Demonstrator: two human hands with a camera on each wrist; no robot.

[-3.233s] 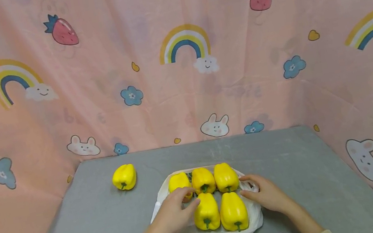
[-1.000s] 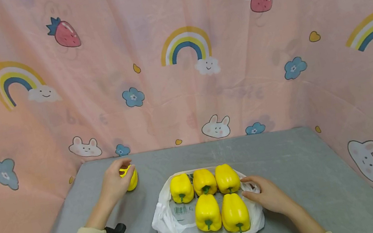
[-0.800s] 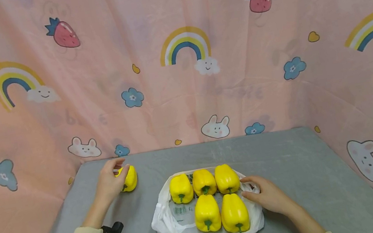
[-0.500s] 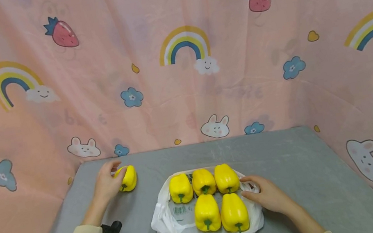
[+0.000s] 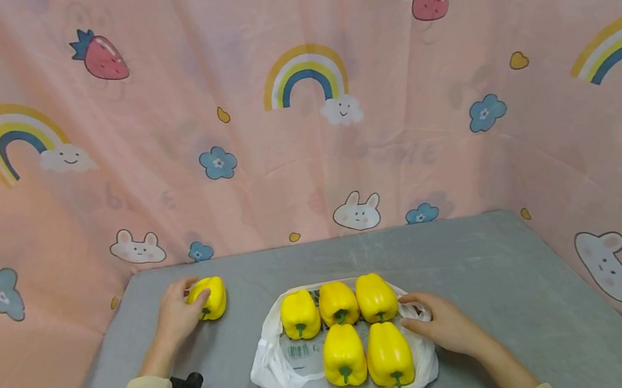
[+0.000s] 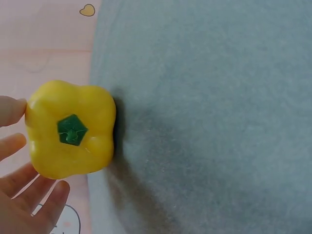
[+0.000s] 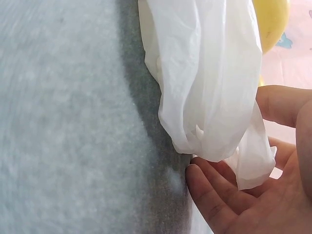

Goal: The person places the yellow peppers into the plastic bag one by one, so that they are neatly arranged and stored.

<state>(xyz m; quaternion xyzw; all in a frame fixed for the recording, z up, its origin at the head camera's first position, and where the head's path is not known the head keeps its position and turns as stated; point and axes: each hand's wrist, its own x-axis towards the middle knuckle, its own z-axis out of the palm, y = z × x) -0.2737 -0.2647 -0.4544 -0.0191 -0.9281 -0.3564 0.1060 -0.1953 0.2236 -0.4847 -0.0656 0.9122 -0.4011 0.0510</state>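
Observation:
At the back left of the grey table, my left hand (image 5: 175,315) holds a yellow bell pepper (image 5: 212,297) from its left side, thumb in front and fingers behind. The left wrist view has the pepper's green stem (image 6: 72,130) facing the camera, with fingertips at its edge. A white plastic bag (image 5: 270,371) lies spread in the middle with several yellow bell peppers (image 5: 388,354) on it in two rows. My right hand (image 5: 449,325) holds the bag's right edge; in the right wrist view, the bag's loose film (image 7: 209,87) hangs between thumb and fingers.
The grey table (image 5: 473,262) ends at a pink printed cloth (image 5: 261,196) behind and on both sides. In the bag's front left part, next to the front row of peppers, a printed barcode (image 5: 299,351) shows.
My left hand left the bag and reached to the pepper at the back left, then shifted left and lower around it. The right hand has stayed at the bag's edge.

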